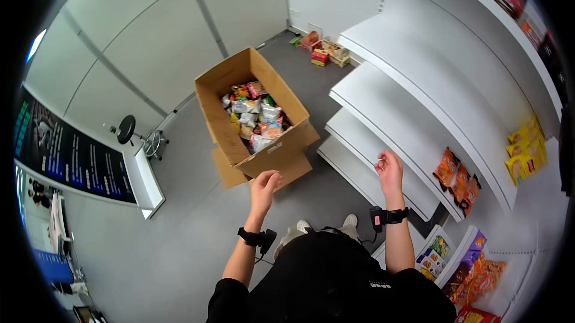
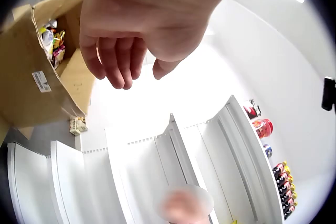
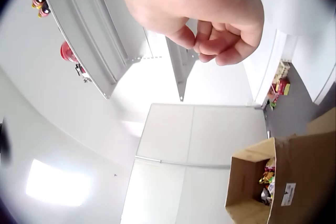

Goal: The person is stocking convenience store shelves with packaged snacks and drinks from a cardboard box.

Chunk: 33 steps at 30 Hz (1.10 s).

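Both hands are raised in front of the body and hold nothing. The left hand (image 1: 265,190), fingers loosely bent, is just on the near side of an open cardboard box (image 1: 287,154) full of packaged snacks (image 1: 246,106). Over by the white shelves is the right hand (image 1: 389,170), its fingers loosely curled and touching no shelf. In the left wrist view the left hand (image 2: 142,29) hangs with fingers bent and thumb apart. The right wrist view has the right hand (image 3: 210,19) with thumb and fingertips close together, nothing visible between them.
Orange snack bags (image 1: 456,182) and yellow bags (image 1: 526,150) stand on the shelves (image 1: 413,92) at the right. More packages (image 1: 320,57) lie on the floor by the wall. A round stool (image 1: 127,129) is at the left. Bottles (image 2: 285,190) line a high shelf.
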Tool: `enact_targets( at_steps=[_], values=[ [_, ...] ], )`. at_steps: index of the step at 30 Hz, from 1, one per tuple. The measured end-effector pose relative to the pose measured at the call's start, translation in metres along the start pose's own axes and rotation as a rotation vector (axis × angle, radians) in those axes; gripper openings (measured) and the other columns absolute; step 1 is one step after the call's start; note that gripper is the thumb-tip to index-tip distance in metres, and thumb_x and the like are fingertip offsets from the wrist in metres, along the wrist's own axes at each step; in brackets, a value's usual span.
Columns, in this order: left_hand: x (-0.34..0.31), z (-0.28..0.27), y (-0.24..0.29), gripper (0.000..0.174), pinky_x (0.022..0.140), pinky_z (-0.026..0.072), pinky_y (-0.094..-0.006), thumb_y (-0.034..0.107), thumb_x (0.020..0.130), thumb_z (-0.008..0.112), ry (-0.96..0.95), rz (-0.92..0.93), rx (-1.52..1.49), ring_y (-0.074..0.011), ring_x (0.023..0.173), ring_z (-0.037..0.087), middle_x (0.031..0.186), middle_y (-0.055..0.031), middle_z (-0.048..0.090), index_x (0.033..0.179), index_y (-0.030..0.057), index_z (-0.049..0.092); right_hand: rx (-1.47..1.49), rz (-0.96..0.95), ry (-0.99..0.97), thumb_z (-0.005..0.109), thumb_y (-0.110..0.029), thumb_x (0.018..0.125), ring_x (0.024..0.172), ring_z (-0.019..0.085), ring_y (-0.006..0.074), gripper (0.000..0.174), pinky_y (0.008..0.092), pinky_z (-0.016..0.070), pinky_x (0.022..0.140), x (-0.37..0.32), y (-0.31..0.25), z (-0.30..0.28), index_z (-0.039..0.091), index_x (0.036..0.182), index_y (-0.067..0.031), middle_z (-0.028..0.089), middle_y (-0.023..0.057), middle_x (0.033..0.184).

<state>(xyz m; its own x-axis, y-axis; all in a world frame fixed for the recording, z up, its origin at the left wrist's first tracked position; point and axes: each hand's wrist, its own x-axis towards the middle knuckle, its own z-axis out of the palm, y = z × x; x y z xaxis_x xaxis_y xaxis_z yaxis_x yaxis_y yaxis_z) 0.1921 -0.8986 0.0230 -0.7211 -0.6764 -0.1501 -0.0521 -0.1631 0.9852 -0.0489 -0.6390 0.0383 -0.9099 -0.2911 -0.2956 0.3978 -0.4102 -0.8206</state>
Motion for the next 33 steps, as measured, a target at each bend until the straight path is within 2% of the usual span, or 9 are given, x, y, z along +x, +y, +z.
enact_targets(
  at_steps=[2, 6, 12, 17, 21, 24, 30, 33],
  values=[
    [-0.004, -0.026, -0.004, 0.023, 0.071, 0.0458, -0.0234, 0.020, 0.091, 0.056, 0.069, 0.011, 0.048, -0.0093, 0.077, 0.059, 0.088, -0.0058, 0.066, 0.100, 0.0001, 0.061, -0.042, 0.064, -0.084, 0.055, -0.018, 0.087, 0.063, 0.048, 0.0090, 0.013, 0.0271, 0.0439, 0.063, 0.006, 0.019, 0.026, 0.057, 0.085, -0.0056, 0.055, 0.0033, 0.079],
    [-0.002, -0.065, -0.021, 0.024, 0.071, 0.0461, -0.0229, 0.022, 0.091, 0.056, 0.161, -0.036, 0.061, -0.0087, 0.077, 0.059, 0.088, -0.0049, 0.066, 0.100, 0.0008, 0.062, -0.108, 0.208, -0.206, 0.055, -0.019, 0.087, 0.066, 0.049, 0.0104, 0.014, 0.0272, 0.0445, 0.064, 0.019, 0.049, 0.065, 0.058, 0.088, -0.0055, 0.057, 0.0045, 0.081],
    [0.031, -0.093, -0.040, 0.024, 0.068, 0.0461, -0.0225, 0.023, 0.090, 0.056, 0.241, -0.161, 0.010, -0.0088, 0.076, 0.059, 0.089, -0.0044, 0.065, 0.101, 0.0016, 0.061, -0.097, 0.387, -0.222, 0.055, -0.019, 0.086, 0.070, 0.051, 0.0136, 0.015, 0.0290, 0.0460, 0.066, 0.061, 0.084, 0.087, 0.056, 0.092, -0.0053, 0.060, 0.0085, 0.087],
    [0.079, -0.105, -0.042, 0.024, 0.066, 0.0458, -0.0221, 0.021, 0.089, 0.058, 0.304, -0.247, -0.080, -0.0100, 0.075, 0.059, 0.089, -0.0048, 0.063, 0.101, 0.0004, 0.060, -0.097, 0.526, -0.281, 0.053, -0.023, 0.088, 0.084, 0.059, 0.0227, 0.030, 0.0324, 0.0486, 0.074, 0.118, 0.108, 0.112, 0.048, 0.111, -0.0035, 0.061, 0.0185, 0.103],
    [0.120, -0.117, -0.048, 0.025, 0.067, 0.0473, -0.0237, 0.023, 0.088, 0.057, 0.345, -0.353, 0.008, -0.0104, 0.077, 0.059, 0.091, -0.0047, 0.063, 0.102, 0.0018, 0.060, -0.128, 0.593, -0.355, 0.051, -0.026, 0.089, 0.096, 0.060, 0.0283, 0.042, 0.0367, 0.0477, 0.083, 0.165, 0.130, 0.147, 0.039, 0.123, -0.0040, 0.058, 0.0234, 0.110],
    [0.149, -0.119, -0.052, 0.024, 0.070, 0.0493, -0.0260, 0.023, 0.089, 0.055, 0.361, -0.409, 0.031, -0.0111, 0.079, 0.059, 0.091, -0.0038, 0.063, 0.103, 0.0036, 0.060, -0.145, 0.608, -0.370, 0.052, -0.028, 0.089, 0.096, 0.060, 0.0296, 0.049, 0.0387, 0.0457, 0.086, 0.199, 0.146, 0.168, 0.033, 0.128, -0.0060, 0.057, 0.0240, 0.110],
    [0.205, -0.121, -0.061, 0.023, 0.070, 0.0515, -0.0284, 0.022, 0.089, 0.055, 0.373, -0.495, -0.104, -0.0135, 0.077, 0.059, 0.085, -0.0031, 0.060, 0.101, 0.0025, 0.058, -0.539, 0.645, -0.273, 0.058, -0.034, 0.083, 0.101, 0.057, 0.0294, 0.065, 0.0402, 0.0445, 0.084, 0.262, 0.201, 0.202, 0.026, 0.132, -0.0052, 0.054, 0.0238, 0.113],
    [0.225, -0.115, -0.067, 0.020, 0.066, 0.0500, -0.0266, 0.022, 0.088, 0.054, 0.381, -0.553, -0.200, -0.0131, 0.074, 0.057, 0.083, -0.0024, 0.057, 0.095, 0.0033, 0.057, -0.635, 0.727, -0.383, 0.060, -0.036, 0.082, 0.111, 0.048, 0.0340, 0.077, 0.0472, 0.0418, 0.089, 0.285, 0.209, 0.213, 0.016, 0.139, -0.0070, 0.046, 0.0254, 0.120]
  ],
)
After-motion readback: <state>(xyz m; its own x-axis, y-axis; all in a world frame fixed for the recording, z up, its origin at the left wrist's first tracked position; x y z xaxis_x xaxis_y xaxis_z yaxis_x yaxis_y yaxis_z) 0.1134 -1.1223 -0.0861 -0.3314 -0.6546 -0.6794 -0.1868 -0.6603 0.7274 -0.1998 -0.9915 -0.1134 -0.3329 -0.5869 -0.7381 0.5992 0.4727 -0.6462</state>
